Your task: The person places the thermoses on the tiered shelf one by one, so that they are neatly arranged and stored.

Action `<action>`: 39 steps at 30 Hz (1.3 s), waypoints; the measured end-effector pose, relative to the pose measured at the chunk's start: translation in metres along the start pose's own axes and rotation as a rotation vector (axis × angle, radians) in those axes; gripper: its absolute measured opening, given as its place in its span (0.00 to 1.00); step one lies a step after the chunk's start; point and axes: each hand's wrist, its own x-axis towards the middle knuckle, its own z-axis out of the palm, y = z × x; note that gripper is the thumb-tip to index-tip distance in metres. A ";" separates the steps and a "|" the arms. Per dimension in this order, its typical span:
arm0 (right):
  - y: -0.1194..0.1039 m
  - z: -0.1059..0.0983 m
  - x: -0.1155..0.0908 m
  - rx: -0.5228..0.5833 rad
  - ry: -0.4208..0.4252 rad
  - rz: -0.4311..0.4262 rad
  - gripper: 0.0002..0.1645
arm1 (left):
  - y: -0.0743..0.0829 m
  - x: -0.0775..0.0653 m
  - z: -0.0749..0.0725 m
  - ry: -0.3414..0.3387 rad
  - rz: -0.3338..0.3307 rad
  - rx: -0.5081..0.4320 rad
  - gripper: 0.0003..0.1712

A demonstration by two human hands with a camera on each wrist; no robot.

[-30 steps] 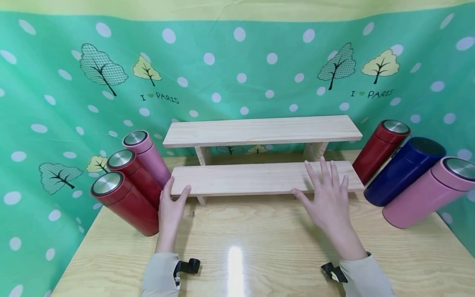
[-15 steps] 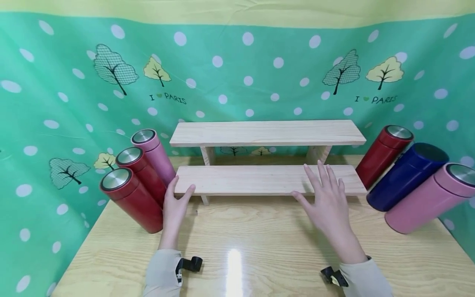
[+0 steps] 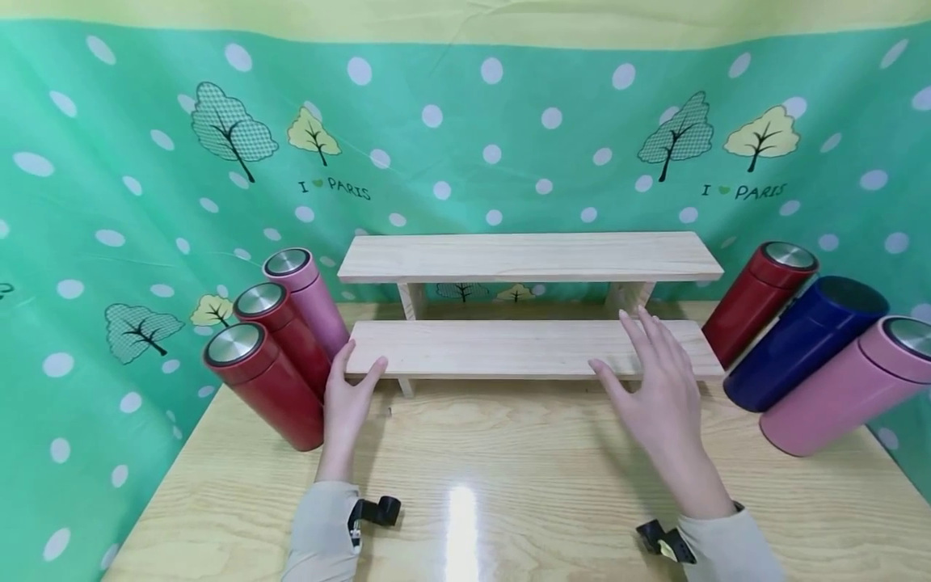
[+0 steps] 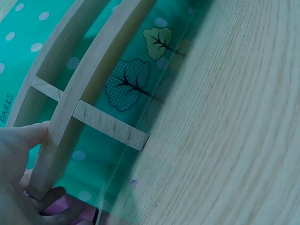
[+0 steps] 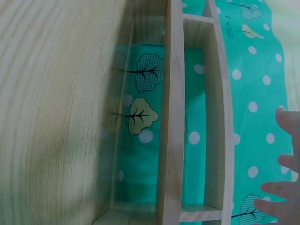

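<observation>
A two-tier pale wooden shelf [image 3: 480, 349] stands at the back of the table. My left hand [image 3: 347, 406] holds the left end of its lower board. In the left wrist view the thumb [image 4: 33, 133] lies against the front of the board [image 4: 68, 117], and fingers curl round its end. My right hand [image 3: 663, 398] is spread over the right part of the lower board, holding nothing. From the right wrist view, its fingers [image 5: 276, 187] appear straight at the right edge, apart from the boards.
Left of the shelf stand two red thermos bottles [image 3: 272, 396] and a pink one [image 3: 316, 303]. On the right stand red [image 3: 756, 303], blue [image 3: 803, 347] and pink thermos bottles [image 3: 836, 396]. A green dotted cloth [image 3: 509, 162] hangs behind the wooden table [image 3: 538, 453].
The head view has shifted slightly. My right hand has moved a little to the right along the lower board, its fingers closer together. The left hand keeps its place at the board's end.
</observation>
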 end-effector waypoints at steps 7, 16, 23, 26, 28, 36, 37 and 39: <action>0.001 -0.011 -0.013 0.074 0.115 -0.003 0.43 | -0.001 0.000 0.000 -0.006 0.007 0.011 0.44; 0.025 -0.034 -0.031 0.214 0.307 -0.120 0.41 | 0.002 -0.002 -0.002 -0.019 0.000 0.017 0.46; 0.033 -0.061 -0.041 0.225 0.360 -0.097 0.38 | 0.001 -0.001 -0.001 -0.020 0.002 0.018 0.45; 0.042 -0.070 -0.046 0.203 0.380 -0.075 0.38 | 0.002 -0.001 -0.002 -0.017 0.002 0.015 0.45; 0.053 -0.075 -0.051 0.184 0.405 -0.072 0.40 | 0.002 0.000 -0.002 -0.019 0.003 0.013 0.45; 0.088 -0.099 -0.070 0.093 0.443 0.071 0.38 | 0.002 -0.002 -0.004 -0.026 0.006 0.022 0.45; 0.092 -0.101 -0.072 0.094 0.463 0.077 0.37 | 0.002 -0.002 -0.003 -0.027 0.005 0.025 0.45; 0.098 -0.105 -0.075 0.094 0.497 0.094 0.35 | 0.002 -0.002 -0.003 -0.029 0.004 0.031 0.44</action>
